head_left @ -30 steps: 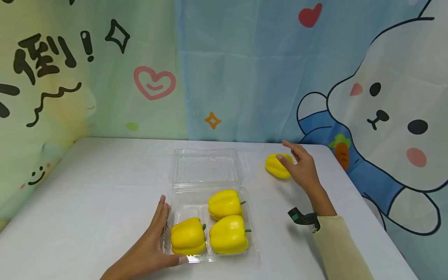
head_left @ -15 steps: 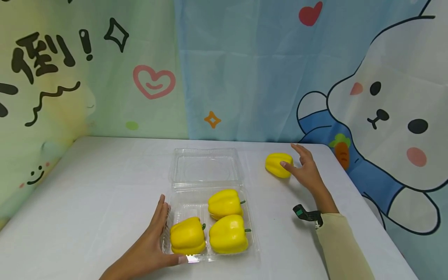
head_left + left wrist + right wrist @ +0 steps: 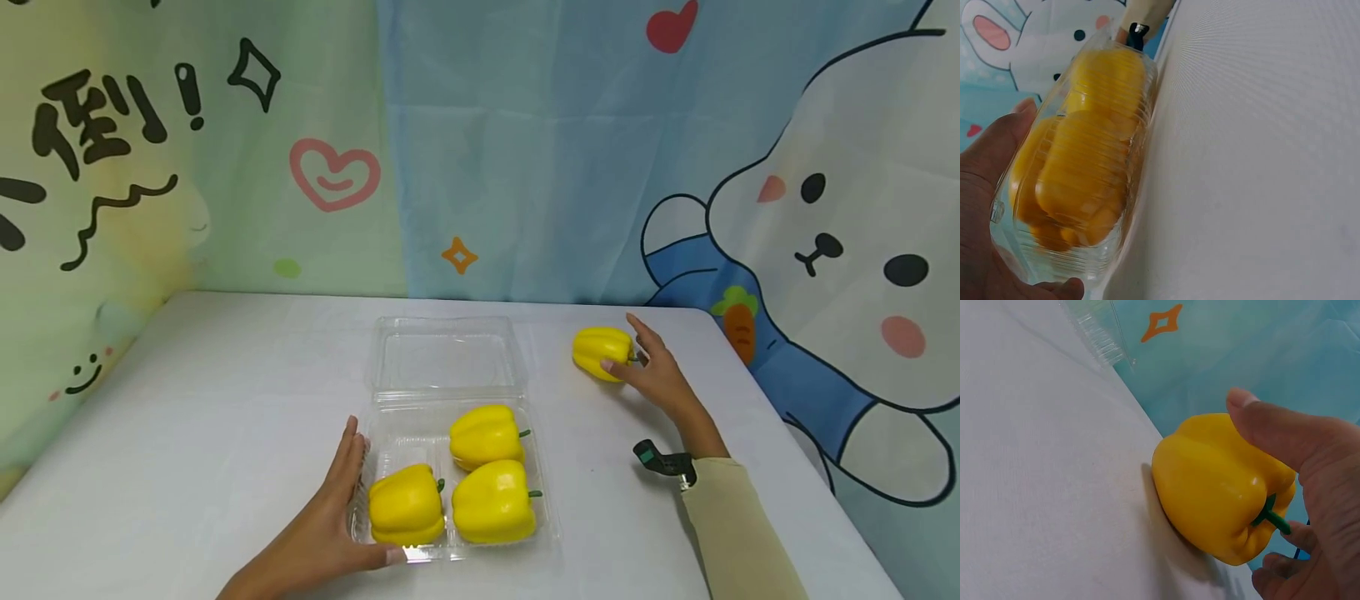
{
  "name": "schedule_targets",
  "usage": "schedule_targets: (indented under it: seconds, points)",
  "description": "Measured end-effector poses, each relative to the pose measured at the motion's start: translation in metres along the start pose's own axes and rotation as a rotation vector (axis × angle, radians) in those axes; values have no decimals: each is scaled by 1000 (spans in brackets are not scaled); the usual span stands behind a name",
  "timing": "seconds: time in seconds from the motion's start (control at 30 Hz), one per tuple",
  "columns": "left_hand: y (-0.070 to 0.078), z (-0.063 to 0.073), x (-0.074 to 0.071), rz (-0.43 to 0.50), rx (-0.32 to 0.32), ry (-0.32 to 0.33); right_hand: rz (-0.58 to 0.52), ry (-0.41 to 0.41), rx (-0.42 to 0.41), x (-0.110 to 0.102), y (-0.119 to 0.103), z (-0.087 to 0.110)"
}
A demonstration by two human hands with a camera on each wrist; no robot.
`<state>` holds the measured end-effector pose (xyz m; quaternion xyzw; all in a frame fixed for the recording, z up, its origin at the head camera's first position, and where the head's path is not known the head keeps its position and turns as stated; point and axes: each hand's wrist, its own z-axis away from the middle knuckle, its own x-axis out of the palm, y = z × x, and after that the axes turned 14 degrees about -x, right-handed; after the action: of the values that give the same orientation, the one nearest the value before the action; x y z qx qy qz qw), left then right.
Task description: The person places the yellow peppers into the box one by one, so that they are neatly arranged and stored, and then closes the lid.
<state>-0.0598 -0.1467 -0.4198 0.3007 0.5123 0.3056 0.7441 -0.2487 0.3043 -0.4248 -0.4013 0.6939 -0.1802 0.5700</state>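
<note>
A clear plastic clamshell box [image 3: 382,442] lies open on the table, its lid [image 3: 450,354] folded back. Inside sit a yellow bell pepper [image 3: 405,504] at front left and two more at right, one bell pepper [image 3: 492,504] in front and another bell pepper [image 3: 486,437] behind it. My left hand [image 3: 326,521] rests at the box's front left corner, fingers along the left side and thumb at the front edge. Another yellow bell pepper [image 3: 1216,487] lies on the table at back right. Beside its green stem [image 3: 1272,519] is my right hand [image 3: 660,379], fingers spread and thumb overlapping the pepper.
The white-covered table [image 3: 202,417] ends at the back against a printed cloth backdrop [image 3: 510,167]. A black wrist camera [image 3: 663,460] juts out from the right wrist, close over the table.
My right hand has shifted a little to the right along the far pepper, and the pepper's stem now shows between thumb and fingers. The left hand and the box stay put.
</note>
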Motion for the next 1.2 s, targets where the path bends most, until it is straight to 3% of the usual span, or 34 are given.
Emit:
schedule_targets:
  seconds: [0.43,0.97,1.2]
  points:
    - [-2,-1,1,-5,-4,15,8,-16,-7,-1,3,2]
    - [-3,-1,1,-7,49,22,-7,2,-3,3,0,1]
    - [0,0,0,-15,20,22,-31,50,-9,8,-8,-1]
